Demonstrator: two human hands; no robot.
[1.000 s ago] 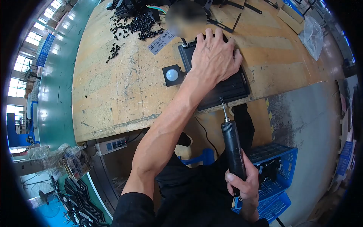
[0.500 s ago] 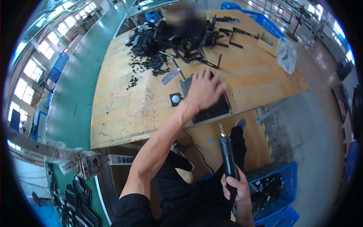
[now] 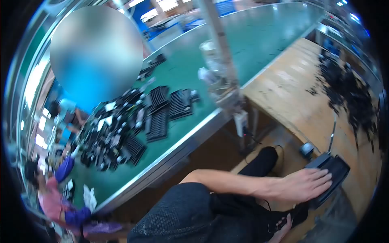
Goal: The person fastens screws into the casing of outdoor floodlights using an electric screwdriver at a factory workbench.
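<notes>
My left hand (image 3: 306,185) reaches across to a flat black box-shaped device (image 3: 337,167) at the table's near edge, fingers close together over its top and side. A thin metal rod (image 3: 333,133) stands up at the device's far end. Beside it lies a small black piece with a pale round part (image 3: 306,150). Low in the view, my right hand (image 3: 283,229) is closed round the dark handle of an electric screwdriver, which is hard to separate from the dark trousers. The screwdriver's tip cannot be made out.
The wooden table (image 3: 279,85) carries a heap of black parts (image 3: 348,91) towards its far side. On the green conveyor (image 3: 202,133) lie black grilles (image 3: 157,123) and a pile of mixed parts (image 3: 107,137). A wrapped post (image 3: 221,52) stands between. A co-worker in pink (image 3: 52,198) is across the belt.
The view has swung left, bringing the conveyor, its parts and a co-worker into sight. My left hand has settled on the black device's near side. The right hand now sits lower in view.
</notes>
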